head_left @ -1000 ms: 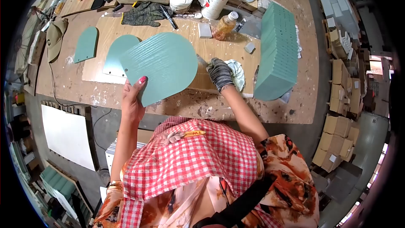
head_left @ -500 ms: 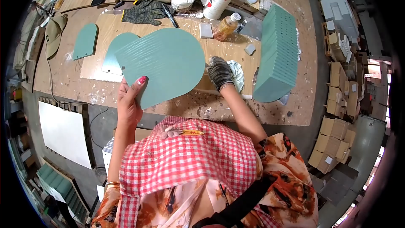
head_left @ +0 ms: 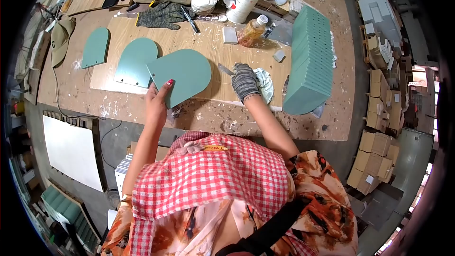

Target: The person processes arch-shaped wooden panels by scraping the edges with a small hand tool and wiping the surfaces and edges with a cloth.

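Note:
My bare left hand (head_left: 159, 98) grips a green round-ended panel (head_left: 184, 75) by its lower left edge, thumb on top. My right hand (head_left: 245, 82), in a grey glove, is closed around a small flat blade (head_left: 225, 69) that points left towards the panel without touching it. Just right of the glove lies a crumpled pale cloth (head_left: 265, 86). A second green panel (head_left: 135, 64) rests on the wooden board, partly overlapped by the held one. Further left is a third green panel (head_left: 96, 47).
A tall stack of green panels (head_left: 309, 61) stands on the right of the table (head_left: 332, 118). Behind are a bottle (head_left: 253, 31), a white container (head_left: 243, 4), a white block (head_left: 230, 35), a dark glove (head_left: 163, 15) and a marker (head_left: 190, 19). A cap (head_left: 62, 42) lies far left.
The panel in my left hand has moved down, away from the camera, and looks smaller. More of the panel behind it shows. The blade in my right hand shows more clearly than half a second ago.

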Available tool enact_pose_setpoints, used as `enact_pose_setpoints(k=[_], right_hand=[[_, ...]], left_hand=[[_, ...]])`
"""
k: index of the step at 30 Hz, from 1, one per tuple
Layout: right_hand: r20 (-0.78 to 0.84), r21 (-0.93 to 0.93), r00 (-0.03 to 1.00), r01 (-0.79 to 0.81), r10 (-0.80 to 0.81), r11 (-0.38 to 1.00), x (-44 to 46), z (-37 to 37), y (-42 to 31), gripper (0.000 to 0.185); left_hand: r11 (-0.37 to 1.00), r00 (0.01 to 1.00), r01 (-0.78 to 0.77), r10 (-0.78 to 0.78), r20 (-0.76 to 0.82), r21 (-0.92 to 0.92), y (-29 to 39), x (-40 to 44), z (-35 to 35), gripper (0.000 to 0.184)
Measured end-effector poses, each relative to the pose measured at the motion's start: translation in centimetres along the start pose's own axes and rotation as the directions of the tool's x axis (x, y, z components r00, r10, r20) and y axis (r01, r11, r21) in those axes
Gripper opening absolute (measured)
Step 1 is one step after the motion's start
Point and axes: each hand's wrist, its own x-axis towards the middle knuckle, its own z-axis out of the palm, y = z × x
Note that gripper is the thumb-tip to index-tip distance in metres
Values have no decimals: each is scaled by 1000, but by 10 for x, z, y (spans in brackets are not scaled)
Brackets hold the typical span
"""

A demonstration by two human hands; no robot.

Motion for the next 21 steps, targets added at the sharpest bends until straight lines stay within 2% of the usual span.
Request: enact_pose_setpoints(k=[3,5,6,7,8,9,10,11,12,13,14,15,16,17,18,19,21], right_hand=[[12,14,1000,-5,5,1000,10,14,13,30],[-7,24,999,50,-50,998,10,15,20,26],[77,-92,974,219,-212,971,14,19,26,24],[178,-190,918,385,-354,903,15,22,30,22],[180,-190,918,385,-353,903,12,9,18,22],[298,-259,911,366,-287,894,11,-4,6,25],[404,-327,891,354,-209,876,9,-14,-5,29],[404,-326,890,355,-210,876,9,-16,-6,29],[324,-180,938,191,-125,965,9,-17,-7,25],[263,-14,965,27,-23,1000,9,-16,-8,22],[270,-14,962,31,-26,999,8,-12,-6,22],[67,192,991,99,-114,976,5,-7,-3,19],[-151,373,977,199,-152,906,2,-4,-3,17],[-145,374,977,198,-154,906,5,-1,-5,17],[-207,364,958,262,-196,894,12,2,-9,15],[-269,349,933,326,-239,879,19,4,-15,14],[-266,342,929,339,-256,876,28,6,-27,14]], left_hand=[[999,999,41,-42,-9,-14,-18,11,-6,30],[995,997,78,-77,-13,62,-24,15,-8,34],[995,997,78,-77,-13,61,-30,21,-15,34],[962,999,51,-47,-20,268,-38,28,-27,37],[885,1000,25,-16,-22,464,-39,31,-31,40],[885,1000,27,-18,-25,465,-41,31,-36,40],[770,998,20,18,-54,637,-37,28,-37,42],[622,995,20,61,-74,783,-27,23,-33,44],[623,995,23,62,-79,782,-16,17,-29,44],[491,994,81,19,-103,867,9,3,-13,47],[345,991,134,-24,-134,929,22,-5,-3,50],[345,990,142,-29,-141,928,22,-6,-3,50],[220,993,-36,122,10,975,23,-8,-1,55],[66,952,-201,249,179,977,26,-9,3,59],[82,963,-232,159,217,969,31,-7,11,74],[84,964,-228,161,213,970,27,-3,17,74],[-280,842,-419,235,485,864,17,9,24,89]])
